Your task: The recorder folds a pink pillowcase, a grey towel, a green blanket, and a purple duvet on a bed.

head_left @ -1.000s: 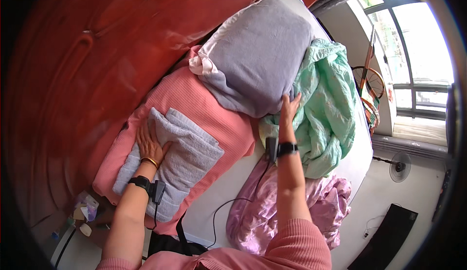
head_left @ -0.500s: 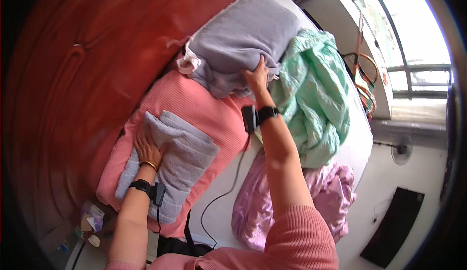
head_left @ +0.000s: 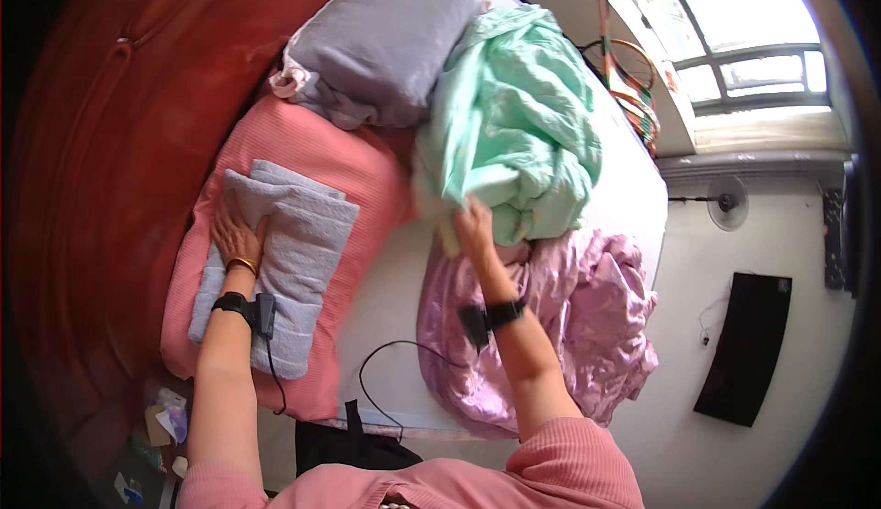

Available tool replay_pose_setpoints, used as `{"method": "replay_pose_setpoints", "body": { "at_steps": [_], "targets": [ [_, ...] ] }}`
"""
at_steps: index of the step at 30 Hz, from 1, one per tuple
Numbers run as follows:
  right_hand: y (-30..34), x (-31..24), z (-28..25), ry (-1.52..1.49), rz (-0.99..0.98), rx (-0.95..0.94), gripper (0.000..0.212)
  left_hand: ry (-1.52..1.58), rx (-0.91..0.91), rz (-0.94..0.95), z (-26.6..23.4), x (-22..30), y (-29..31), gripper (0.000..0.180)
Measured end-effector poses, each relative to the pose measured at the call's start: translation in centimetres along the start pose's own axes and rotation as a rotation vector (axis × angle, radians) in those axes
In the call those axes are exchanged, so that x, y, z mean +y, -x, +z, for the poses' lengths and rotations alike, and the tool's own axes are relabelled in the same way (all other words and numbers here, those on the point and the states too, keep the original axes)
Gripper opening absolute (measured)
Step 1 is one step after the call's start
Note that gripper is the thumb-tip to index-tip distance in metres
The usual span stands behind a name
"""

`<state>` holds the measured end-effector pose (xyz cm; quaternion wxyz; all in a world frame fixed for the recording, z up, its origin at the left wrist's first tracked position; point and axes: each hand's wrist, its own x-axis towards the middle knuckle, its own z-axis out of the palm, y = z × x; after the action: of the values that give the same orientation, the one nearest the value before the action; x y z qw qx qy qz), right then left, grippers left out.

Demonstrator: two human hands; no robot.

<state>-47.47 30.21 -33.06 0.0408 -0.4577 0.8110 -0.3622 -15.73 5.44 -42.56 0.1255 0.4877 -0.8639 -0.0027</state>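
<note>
My left hand (head_left: 239, 236) lies flat, fingers stretched out, on a folded light grey towel (head_left: 298, 261). Beneath the towel is a pink ribbed pillow (head_left: 280, 137). My right hand (head_left: 473, 226) grips the near left edge of a crumpled mint-green quilt (head_left: 528, 114), slightly blurred by motion. Beyond the pink pillow rests a grey pillow (head_left: 385, 41) with a whitish ruffle at its corner. Under my right forearm, shiny purple bedding (head_left: 596, 335) is heaped. Both wrists wear black straps with small boxes and cables.
A red padded headboard (head_left: 101, 188) runs along the left. The white bed sheet (head_left: 390, 307) shows between the pillows and quilts. Rackets (head_left: 629, 73) lean by the window at the far right. A small fan (head_left: 727, 202) and a dark screen (head_left: 745, 348) are right of the bed.
My right hand has left the grey pillow and now holds the green quilt, whose edge is pulled nearer and leftward. My left hand stays on the towel. The whole view has shifted.
</note>
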Motion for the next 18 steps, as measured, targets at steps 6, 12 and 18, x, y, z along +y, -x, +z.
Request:
{"method": "replay_pose_setpoints", "body": {
  "at_steps": [6,12,18],
  "targets": [
    [17.6,-15.2,-12.2,-0.222,0.483,-0.683,0.009,-0.134,-0.189,-0.089,-3.8,0.3,-0.8,0.075],
    [26.8,-22.5,-17.3,-0.510,0.544,-0.784,0.009,0.180,-0.043,0.147,-12.0,5.9,0.7,0.072],
    [27.5,-25.8,-17.1,-0.689,0.438,-0.758,0.020,1.390,-1.562,-0.639,-18.8,18.6,17.8,0.078]
  ]
}}
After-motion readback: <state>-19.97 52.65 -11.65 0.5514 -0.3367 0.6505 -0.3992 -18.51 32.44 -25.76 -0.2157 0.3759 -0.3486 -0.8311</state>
